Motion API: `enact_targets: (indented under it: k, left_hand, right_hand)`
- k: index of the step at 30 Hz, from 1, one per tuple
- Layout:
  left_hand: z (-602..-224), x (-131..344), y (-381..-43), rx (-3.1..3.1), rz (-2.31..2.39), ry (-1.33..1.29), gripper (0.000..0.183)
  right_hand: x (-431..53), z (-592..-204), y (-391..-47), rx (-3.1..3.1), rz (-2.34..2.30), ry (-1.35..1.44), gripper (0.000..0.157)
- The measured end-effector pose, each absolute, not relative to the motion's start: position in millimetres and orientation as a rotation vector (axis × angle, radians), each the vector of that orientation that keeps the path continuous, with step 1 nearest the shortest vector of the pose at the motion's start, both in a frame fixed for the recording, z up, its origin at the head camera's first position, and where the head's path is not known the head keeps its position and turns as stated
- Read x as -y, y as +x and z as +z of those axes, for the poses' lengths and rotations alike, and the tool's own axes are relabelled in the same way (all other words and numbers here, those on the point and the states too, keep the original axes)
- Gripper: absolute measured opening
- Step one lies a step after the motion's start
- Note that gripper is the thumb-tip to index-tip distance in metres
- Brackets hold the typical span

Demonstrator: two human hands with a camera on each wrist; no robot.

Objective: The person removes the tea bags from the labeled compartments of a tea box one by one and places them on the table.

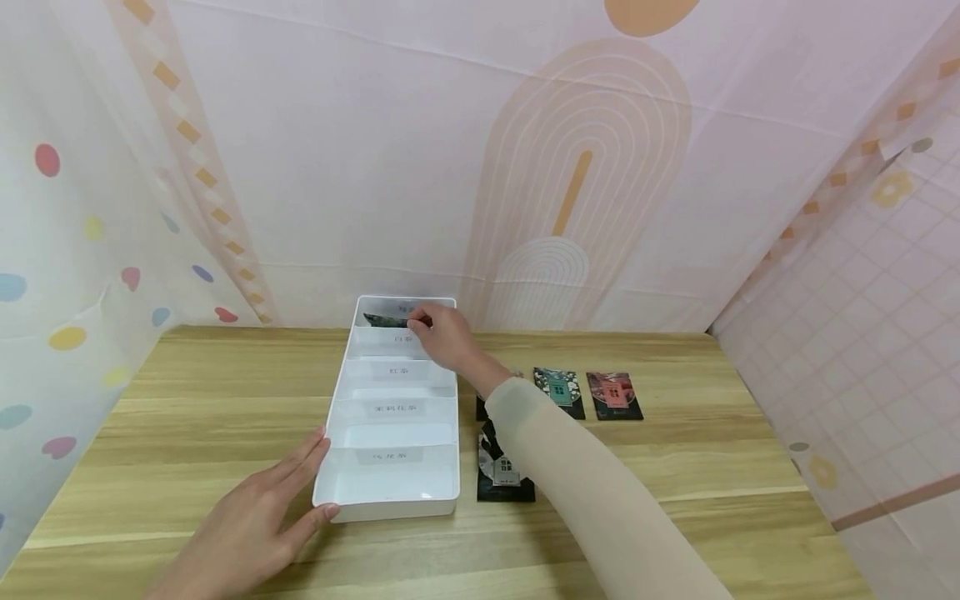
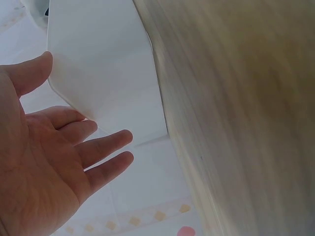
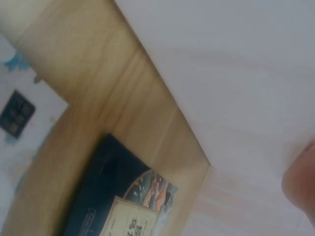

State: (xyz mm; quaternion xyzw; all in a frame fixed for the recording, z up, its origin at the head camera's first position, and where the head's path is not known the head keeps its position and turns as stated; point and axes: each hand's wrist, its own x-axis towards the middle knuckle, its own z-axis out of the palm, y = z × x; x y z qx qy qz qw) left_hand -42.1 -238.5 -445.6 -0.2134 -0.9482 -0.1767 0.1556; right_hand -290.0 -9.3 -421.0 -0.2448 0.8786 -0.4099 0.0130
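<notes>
A long white box (image 1: 397, 508) with labelled compartments lies lengthwise on the table. Over its farthest compartment my right hand (image 1: 447, 340) pinches a flat dark patterned packet (image 1: 384, 321), which is partly inside. Only a fingertip (image 3: 300, 184) of that hand enters the right wrist view, beside the white box wall. My left hand (image 1: 251, 517) touches the box's near left corner, its fingers extended along the side and the thumb at the front. The left wrist view has the same hand (image 2: 42, 157) with its palm exposed and fingers spread against the box.
Right of the box lie a black-and-grey packet (image 1: 506, 487), a green-labelled packet (image 1: 561, 392) and a red-labelled packet (image 1: 615, 395). Another dark packet (image 1: 481, 407) is mostly hidden by the right sleeve (image 1: 585, 475). A patterned cloth (image 1: 337, 150) hangs behind the wooden table (image 1: 225, 400).
</notes>
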Motion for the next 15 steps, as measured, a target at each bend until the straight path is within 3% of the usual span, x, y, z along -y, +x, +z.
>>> enact_targets:
  k: [15]
  left_hand:
    - [-445.9, 238.8, -43.0, 2.732, -0.513, -0.593, 0.079]
  right_hand:
    - [-10.8, -401.7, -294.6, -2.665, -1.527, -0.730, 0.014]
